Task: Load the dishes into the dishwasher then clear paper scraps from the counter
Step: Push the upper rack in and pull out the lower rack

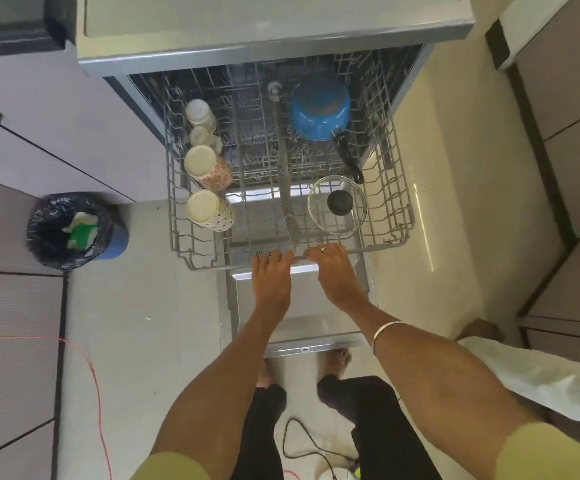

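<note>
The dishwasher's grey wire upper rack (399, 209) is pulled out over the open door (302, 306). Along its left side lie several cups (207, 168) with their bases toward me. A blue saucepan (319, 110) with a black handle rests upside down at the back right, and a glass lid (337, 206) with a black knob lies in front of it. My left hand (271, 278) and my right hand (333, 271) both grip the rack's front rail, side by side.
A blue bin (74, 230) lined with a black bag holds white and green scraps, on the floor at the left. The counter edge (264, 43) overhangs the dishwasher. Cabinets stand left and right. A red cord (87, 362) and a black cable (295, 441) lie on the floor near my feet.
</note>
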A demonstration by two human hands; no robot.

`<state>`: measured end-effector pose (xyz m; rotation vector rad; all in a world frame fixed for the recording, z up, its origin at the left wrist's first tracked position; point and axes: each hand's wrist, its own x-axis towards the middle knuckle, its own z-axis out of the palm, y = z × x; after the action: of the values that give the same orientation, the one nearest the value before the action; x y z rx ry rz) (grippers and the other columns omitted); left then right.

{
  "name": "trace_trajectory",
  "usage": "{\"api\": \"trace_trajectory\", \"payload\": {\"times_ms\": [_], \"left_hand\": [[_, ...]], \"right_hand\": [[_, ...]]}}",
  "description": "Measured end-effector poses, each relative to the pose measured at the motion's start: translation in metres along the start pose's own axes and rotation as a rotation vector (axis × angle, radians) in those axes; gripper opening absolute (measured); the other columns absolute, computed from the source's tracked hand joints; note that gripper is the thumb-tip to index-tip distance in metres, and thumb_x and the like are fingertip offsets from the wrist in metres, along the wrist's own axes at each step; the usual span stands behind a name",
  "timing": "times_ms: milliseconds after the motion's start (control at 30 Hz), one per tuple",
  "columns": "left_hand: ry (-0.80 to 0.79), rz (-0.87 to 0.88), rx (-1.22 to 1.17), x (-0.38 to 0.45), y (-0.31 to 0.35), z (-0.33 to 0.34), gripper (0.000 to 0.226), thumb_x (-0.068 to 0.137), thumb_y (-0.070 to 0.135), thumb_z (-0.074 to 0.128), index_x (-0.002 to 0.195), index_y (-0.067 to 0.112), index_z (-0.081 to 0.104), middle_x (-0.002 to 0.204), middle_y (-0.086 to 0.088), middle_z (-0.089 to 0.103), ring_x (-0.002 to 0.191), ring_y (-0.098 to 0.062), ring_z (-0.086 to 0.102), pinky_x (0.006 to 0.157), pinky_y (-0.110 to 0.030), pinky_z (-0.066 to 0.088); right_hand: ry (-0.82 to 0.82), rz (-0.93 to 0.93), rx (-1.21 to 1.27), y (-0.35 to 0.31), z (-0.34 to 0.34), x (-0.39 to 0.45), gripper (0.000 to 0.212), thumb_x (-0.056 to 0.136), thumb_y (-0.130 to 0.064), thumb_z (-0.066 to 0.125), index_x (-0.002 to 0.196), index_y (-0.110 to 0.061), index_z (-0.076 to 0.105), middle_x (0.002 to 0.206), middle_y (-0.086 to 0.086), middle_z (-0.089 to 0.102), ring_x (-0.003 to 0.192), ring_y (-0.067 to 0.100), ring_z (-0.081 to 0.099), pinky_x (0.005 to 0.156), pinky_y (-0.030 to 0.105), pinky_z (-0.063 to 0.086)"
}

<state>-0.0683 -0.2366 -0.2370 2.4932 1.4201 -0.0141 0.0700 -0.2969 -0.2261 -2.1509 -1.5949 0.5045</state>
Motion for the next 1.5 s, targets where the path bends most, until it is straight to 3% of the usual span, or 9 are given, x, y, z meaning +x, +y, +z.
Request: {"api": "trace_trajectory", "payload": {"times_ms": [167,333,467,600,800,1067,1200,1367,1500], "left_hand": [[0.114,0.057,-0.005,0.027,-0.017,0.006,0.038,0.076,-0.003,0.070,0.108,0.017,0.064,0.108,-0.008,0.063,0.107,-0.031,0.056,0.101,-0.046,0.041],[0.223,0.084,-0.010,0.057,-0.018,0.015,0.016,0.089,0.008,0.054,0.102,0.013,0.059,0.104,-0.011,0.057,0.094,-0.033,0.051,0.092,-0.047,0.043],[0.303,0.110,-0.018,0.078,-0.027,0.023,0.011,0.093,0.010,0.052,0.102,0.013,0.058,0.111,-0.013,0.056,0.100,-0.035,0.050,0.093,-0.047,0.042],[0.361,0.130,-0.015,0.108,-0.037,0.025,0.022,0.091,0.015,0.064,0.113,0.014,0.059,0.126,-0.015,0.056,0.119,-0.039,0.049,0.100,-0.049,0.041],[0.511,0.143,-0.072,0.157,-0.033,0.039,0.042,0.100,0.032,0.044,0.140,0.019,0.041,0.147,-0.012,0.033,0.137,-0.041,0.029,0.112,-0.053,0.024],[0.659,0.194,-0.084,0.225,-0.053,0.044,0.048,0.105,0.043,0.018,0.137,0.018,0.044,0.150,-0.009,0.028,0.139,-0.038,0.025,0.111,-0.053,0.021],[0.695,0.231,-0.016,0.260,-0.054,0.047,0.050,0.104,0.043,0.016,0.143,0.016,0.034,0.156,-0.004,0.017,0.145,-0.033,0.013,0.116,-0.050,0.012],[0.735,0.154,0.029,0.307,-0.057,0.041,0.053,0.103,0.043,0.019,0.145,0.014,0.035,0.152,-0.018,0.034,0.140,-0.040,0.028,0.119,-0.044,0.000],[0.711,0.118,0.082,0.338,-0.070,0.035,0.058,0.103,0.044,0.019,0.151,0.013,0.030,0.157,-0.020,0.027,0.146,-0.039,0.022,0.119,-0.039,-0.008]], "right_hand": [[0.135,-0.095,0.003,-0.003,0.000,0.027,0.044,0.088,-0.016,0.033,0.108,-0.006,0.071,0.103,0.010,0.070,0.101,0.024,0.057,0.092,0.034,0.044],[0.124,-0.147,-0.106,0.018,0.009,0.055,0.049,0.092,-0.007,0.027,0.121,-0.005,0.067,0.123,0.012,0.066,0.124,0.029,0.054,0.110,0.037,0.032],[0.172,-0.184,-0.140,0.024,0.019,0.076,0.051,0.091,0.001,0.028,0.129,-0.005,0.062,0.133,0.010,0.061,0.135,0.027,0.047,0.115,0.041,0.030],[0.253,-0.225,-0.171,0.028,0.026,0.105,0.048,0.095,-0.002,0.033,0.135,-0.007,0.058,0.140,0.008,0.057,0.138,0.026,0.043,0.117,0.040,0.026],[0.398,-0.317,-0.208,0.050,0.028,0.154,0.045,0.095,0.003,0.039,0.135,-0.006,0.058,0.143,0.007,0.054,0.140,0.026,0.041,0.111,0.047,0.035],[0.636,-0.386,-0.230,0.051,0.046,0.213,0.040,0.103,-0.012,0.036,0.136,-0.008,0.057,0.143,0.003,0.054,0.141,0.022,0.040,0.112,0.042,0.033],[0.696,-0.358,-0.217,0.059,0.046,0.246,0.045,0.104,-0.019,0.028,0.138,-0.007,0.054,0.145,0.005,0.051,0.143,0.023,0.036,0.115,0.041,0.028],[0.714,-0.352,-0.304,0.064,0.048,0.293,0.045,0.104,-0.021,0.032,0.145,-0.009,0.045,0.154,0.007,0.040,0.147,0.024,0.027,0.120,0.044,0.020],[0.783,-0.217,-0.337,0.049,0.062,0.327,0.050,0.105,-0.026,0.022,0.151,-0.011,0.034,0.160,0.006,0.027,0.150,0.024,0.017,0.123,0.041,0.009]]}}
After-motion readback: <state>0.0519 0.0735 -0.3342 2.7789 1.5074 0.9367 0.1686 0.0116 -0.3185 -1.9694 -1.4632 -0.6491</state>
